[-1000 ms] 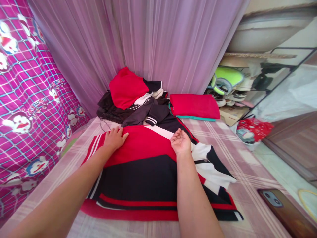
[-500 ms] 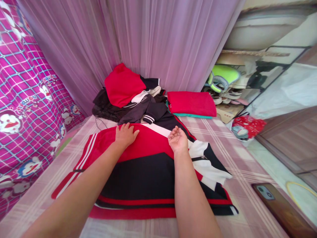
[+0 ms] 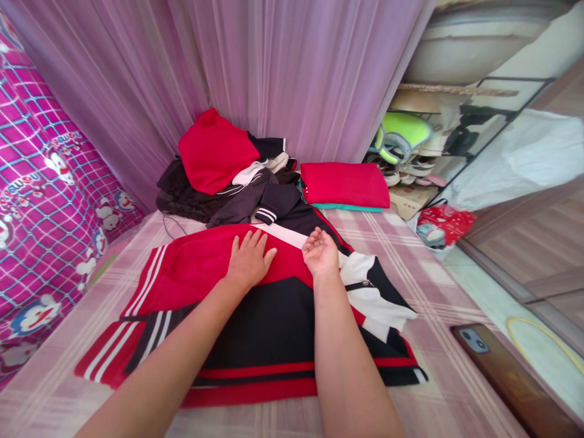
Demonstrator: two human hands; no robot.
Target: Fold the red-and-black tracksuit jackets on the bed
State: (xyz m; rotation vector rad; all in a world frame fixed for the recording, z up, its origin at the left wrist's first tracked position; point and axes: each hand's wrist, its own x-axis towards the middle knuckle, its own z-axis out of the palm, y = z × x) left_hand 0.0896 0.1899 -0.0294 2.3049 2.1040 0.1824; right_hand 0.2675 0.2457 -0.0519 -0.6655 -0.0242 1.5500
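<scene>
A red, black and white jacket [image 3: 269, 316] lies spread on the bed, with striped cuffs at its left side. My left hand [image 3: 250, 260] rests flat on the red upper part, palm down, fingers stretched out. To its right, my right hand [image 3: 320, 252] lies palm up by the white band, fingers loosely curled and nothing visible in the palm. A white and black part with a zip [image 3: 365, 285] is bunched right of that hand. My forearms cover part of the jacket's lower half.
Behind lies a heap of dark clothes with a red garment [image 3: 216, 152] on top. Beside it is a folded red cloth [image 3: 344, 184] over a teal one. A phone [image 3: 506, 371] lies at the right edge of the plaid bed sheet [image 3: 438, 286]. Shoes [image 3: 413, 167] fill a rack beyond.
My left hand has slid to the right across the red fabric. A dark cuff with white stripes now shows beside my left forearm. My right hand stays palm up; the view has shifted slightly.
</scene>
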